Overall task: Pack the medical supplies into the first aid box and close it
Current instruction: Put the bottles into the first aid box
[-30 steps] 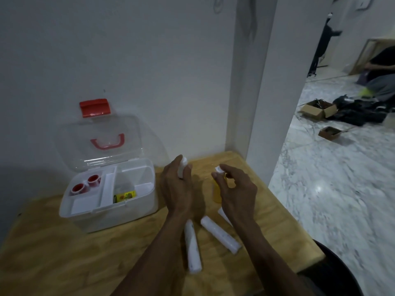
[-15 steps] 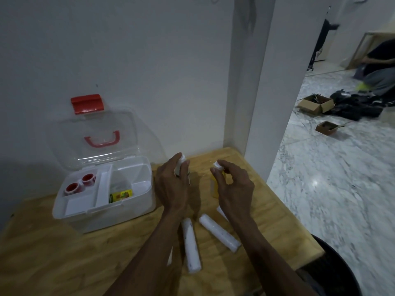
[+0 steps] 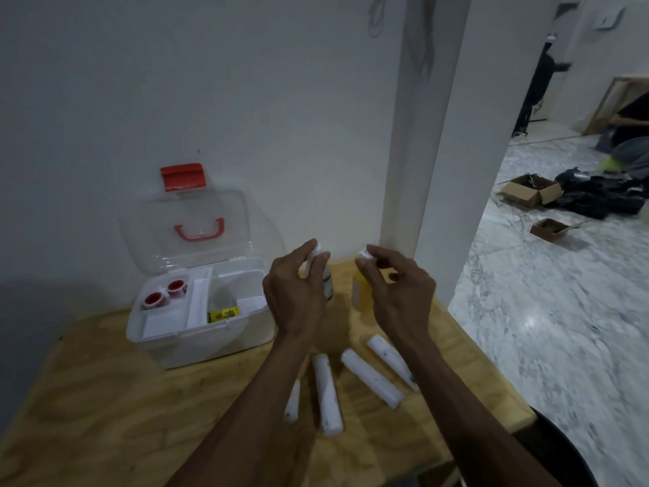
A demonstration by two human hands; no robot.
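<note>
First aid box [image 3: 196,332] sits lid-up at the bench's [image 3: 105,398] left rear. Left hand [image 3: 295,293] fingers curl round a white bottle [image 3: 318,272]; right hand [image 3: 397,290] fingers pinch the yellow bottle's [image 3: 361,293] cap. 4 white rolls [image 3: 370,377] lie nearer, below both wrists.

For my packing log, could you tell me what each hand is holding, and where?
The left hand grips the white bottle near its top; the right hand pinches the yellow bottle by its white cap.
</note>
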